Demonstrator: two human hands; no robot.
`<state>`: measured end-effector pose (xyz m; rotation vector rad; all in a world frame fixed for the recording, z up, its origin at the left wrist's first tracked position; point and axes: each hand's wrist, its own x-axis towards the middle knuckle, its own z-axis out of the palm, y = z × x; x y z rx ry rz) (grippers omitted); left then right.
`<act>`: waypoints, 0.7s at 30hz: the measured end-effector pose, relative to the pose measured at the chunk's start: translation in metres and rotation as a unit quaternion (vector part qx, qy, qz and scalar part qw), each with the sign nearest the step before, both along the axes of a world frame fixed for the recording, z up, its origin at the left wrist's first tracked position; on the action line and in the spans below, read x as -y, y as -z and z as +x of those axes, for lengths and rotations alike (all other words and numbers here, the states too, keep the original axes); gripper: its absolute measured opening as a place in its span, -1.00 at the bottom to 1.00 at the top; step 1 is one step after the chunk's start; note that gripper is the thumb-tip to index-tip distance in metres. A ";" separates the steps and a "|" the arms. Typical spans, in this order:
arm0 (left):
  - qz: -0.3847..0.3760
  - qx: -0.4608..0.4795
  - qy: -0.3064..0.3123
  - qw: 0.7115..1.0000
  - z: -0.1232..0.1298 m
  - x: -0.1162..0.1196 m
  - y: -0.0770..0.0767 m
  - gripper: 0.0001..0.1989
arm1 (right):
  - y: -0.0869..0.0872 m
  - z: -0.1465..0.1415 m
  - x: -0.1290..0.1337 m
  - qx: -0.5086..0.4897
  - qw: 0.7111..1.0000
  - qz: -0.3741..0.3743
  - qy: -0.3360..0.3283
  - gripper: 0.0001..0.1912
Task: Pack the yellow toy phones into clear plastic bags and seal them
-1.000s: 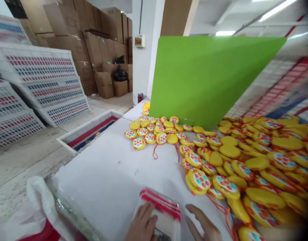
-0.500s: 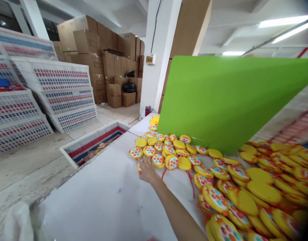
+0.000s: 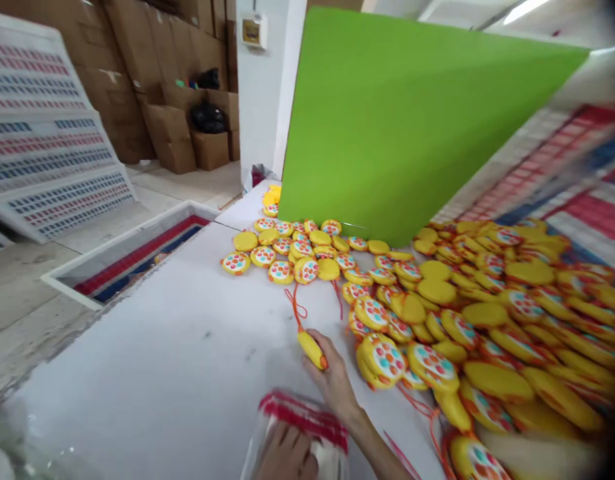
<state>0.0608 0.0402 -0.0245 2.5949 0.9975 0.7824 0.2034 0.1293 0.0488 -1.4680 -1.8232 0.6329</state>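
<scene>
Holding one yellow toy (image 3: 311, 349) pinched in my right hand (image 3: 333, 380), I judge this the bagging step. My left hand (image 3: 286, 455) lies flat on the red-topped bag (image 3: 302, 417); next, its mouth needs opening.

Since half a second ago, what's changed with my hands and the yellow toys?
The right hand has pulled back from the far row of toys and now holds one yellow toy by its edge, red cord trailing. The left hand is back in view on the red-striped clear bag. The toy pile and green board look unchanged.
</scene>
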 end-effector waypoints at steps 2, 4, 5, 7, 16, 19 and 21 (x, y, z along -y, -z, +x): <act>0.026 0.017 -0.016 0.999 0.002 0.001 -0.003 -0.88 | -0.009 0.007 0.027 -0.039 0.999 0.002 0.034 -0.57; -0.007 0.025 -0.027 0.999 0.000 0.002 -0.014 -0.81 | -0.018 0.007 0.052 -0.078 0.995 0.004 0.060 -0.59; -0.048 0.025 -0.026 0.998 -0.002 0.002 -0.022 -0.76 | -0.023 0.007 0.063 -0.095 0.993 0.001 0.074 -0.60; -0.134 0.029 -0.010 0.991 -0.007 0.001 -0.035 -0.67 | -0.030 0.005 0.082 -0.123 0.986 -0.021 0.110 -0.62; -0.318 0.153 -0.028 0.935 -0.027 -0.012 -0.069 -0.50 | -0.030 -0.005 0.129 -0.183 0.975 -0.067 0.104 -0.72; -0.347 0.156 0.008 0.925 -0.026 -0.012 -0.074 -0.67 | -0.026 -0.013 0.132 -0.196 0.975 -0.048 0.091 -0.76; -0.339 0.163 -0.008 0.927 -0.025 -0.007 -0.073 -0.72 | -0.022 -0.018 0.134 -0.188 0.977 -0.043 0.094 -0.78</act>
